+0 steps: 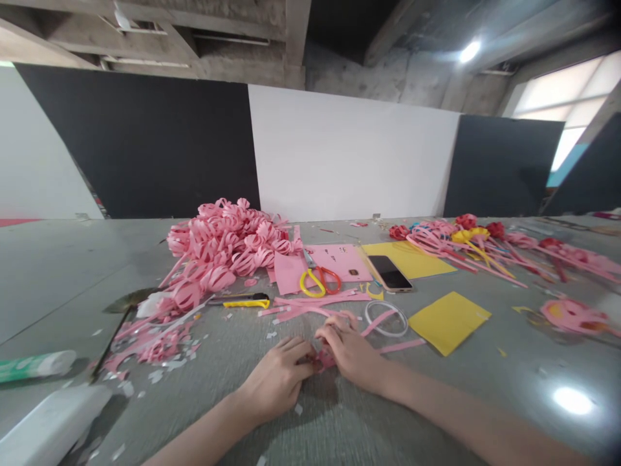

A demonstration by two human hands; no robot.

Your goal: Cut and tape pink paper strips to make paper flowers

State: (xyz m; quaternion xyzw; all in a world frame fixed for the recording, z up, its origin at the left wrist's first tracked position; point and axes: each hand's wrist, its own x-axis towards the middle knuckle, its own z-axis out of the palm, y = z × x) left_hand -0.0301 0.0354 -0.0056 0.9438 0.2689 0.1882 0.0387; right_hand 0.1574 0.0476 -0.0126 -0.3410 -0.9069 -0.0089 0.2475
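Near the front middle of the grey surface, my left hand (281,378) and my right hand (350,349) meet over a small pink paper piece (326,358). The fingers of both hands are closed on it, and they hide most of its shape. Pink paper strips (317,304) lie just beyond the hands. A clear ring, like a tape roll (387,319), rests to the right of my right hand, with a pink strip across it. Scissors with yellow and red handles (320,283) lie on pink paper farther back.
A heap of pink paper loops (228,243) stands back left, a yellow cutter (246,301) before it. A phone (389,273) and yellow paper (450,322) lie right. Paper flowers (468,236) are back right. A green-white tube (39,366) and white box (55,424) sit left.
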